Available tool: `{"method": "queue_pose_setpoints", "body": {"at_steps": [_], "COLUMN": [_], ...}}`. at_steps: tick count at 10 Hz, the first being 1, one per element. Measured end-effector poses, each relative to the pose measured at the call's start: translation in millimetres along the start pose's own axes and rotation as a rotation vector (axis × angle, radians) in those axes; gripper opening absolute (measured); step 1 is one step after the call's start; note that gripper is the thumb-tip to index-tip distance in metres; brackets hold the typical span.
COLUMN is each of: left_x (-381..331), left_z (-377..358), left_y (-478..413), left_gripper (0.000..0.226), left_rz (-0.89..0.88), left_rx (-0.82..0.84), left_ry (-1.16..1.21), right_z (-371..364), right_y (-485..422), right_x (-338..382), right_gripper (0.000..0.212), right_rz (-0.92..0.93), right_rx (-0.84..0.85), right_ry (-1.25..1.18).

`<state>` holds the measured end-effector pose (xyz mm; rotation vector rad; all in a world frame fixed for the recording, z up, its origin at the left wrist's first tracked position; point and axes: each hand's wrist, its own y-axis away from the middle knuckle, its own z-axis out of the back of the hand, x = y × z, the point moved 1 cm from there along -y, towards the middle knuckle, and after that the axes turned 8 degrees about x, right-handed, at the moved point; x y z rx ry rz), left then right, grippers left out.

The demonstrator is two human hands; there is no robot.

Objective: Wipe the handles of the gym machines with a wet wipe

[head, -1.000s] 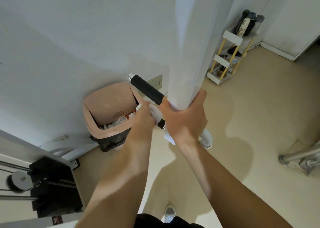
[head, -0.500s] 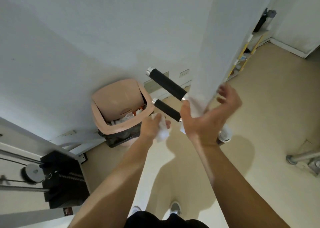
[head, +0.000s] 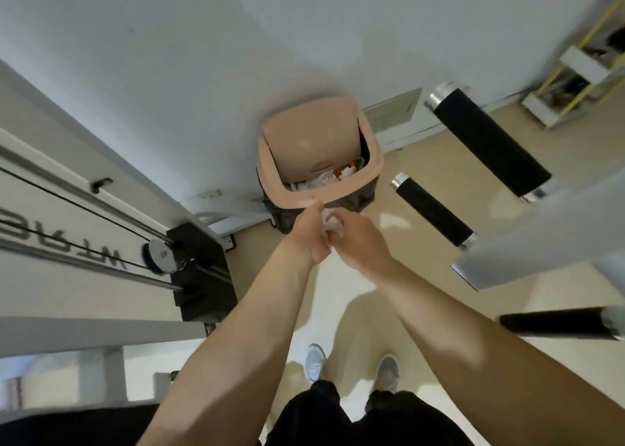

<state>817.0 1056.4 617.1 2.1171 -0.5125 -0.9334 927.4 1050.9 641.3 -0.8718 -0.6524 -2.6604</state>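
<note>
Both my hands meet in front of me, just below the pink bin's rim. A crumpled white wet wipe (head: 329,224) is pinched between my left hand (head: 309,234) and my right hand (head: 358,239). To the right, two black foam handles with silver end caps stick out from a white machine beam: a thick upper handle (head: 490,141) and a thinner lower handle (head: 434,210). A third black handle (head: 554,322) shows at the right edge, lower down. None of the handles is touched.
A pink bin (head: 338,197) with a dark liner, holding rubbish, stands against the wall. A cable machine with a black weight stack (head: 203,276) and pulley fills the left. A small shelf rack (head: 575,83) stands far right. My shoes (head: 351,368) are on the beige floor.
My right hand let go of the white beam and came to the wipe held by my left hand. Both hands moved left, away from the handles, in front of the bin.
</note>
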Motion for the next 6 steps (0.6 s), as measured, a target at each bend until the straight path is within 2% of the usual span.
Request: {"method": "queue_pose_setpoints", "body": {"at_steps": [1, 2, 3, 4, 5, 6], "left_x": [-15.5, -42.6, -71.7, -93.5, -109.3, -122.1], "left_z": [18.5, 38.8, 63.5, 82.3, 93.8, 93.5], "left_y": [-26.2, -53.8, -86.9, -92.2, -83.0, -72.0], "left_gripper": [0.075, 0.063, 0.054, 0.03, 0.024, 0.018], "left_rz": [-0.01, -0.083, -0.151, -0.194, -0.241, -0.247], "left_rx": [0.004, -0.19, -0.268, -0.336, -0.367, -0.374], "left_ry": [-0.171, -0.229, -0.222, -0.238, -0.378, -0.551], "right_z": [-17.4, -10.6, 8.3, 6.8, -6.0, -3.5], "right_y": [-53.8, -122.9, -187.1, -218.1, -208.3, -187.4], "right_x": [-13.9, -13.8, 3.8, 16.3, 14.1, 17.1], "right_gripper": [0.014, 0.027, 0.044, 0.041, 0.042, 0.045], "right_rz": [-0.156, -0.26, -0.313, -0.358, -0.362, -0.343], "right_rx": [0.162, 0.135, -0.066, -0.038, 0.067, 0.073], "right_ry": [-0.063, -0.159, -0.321, -0.27, -0.154, -0.047]}}
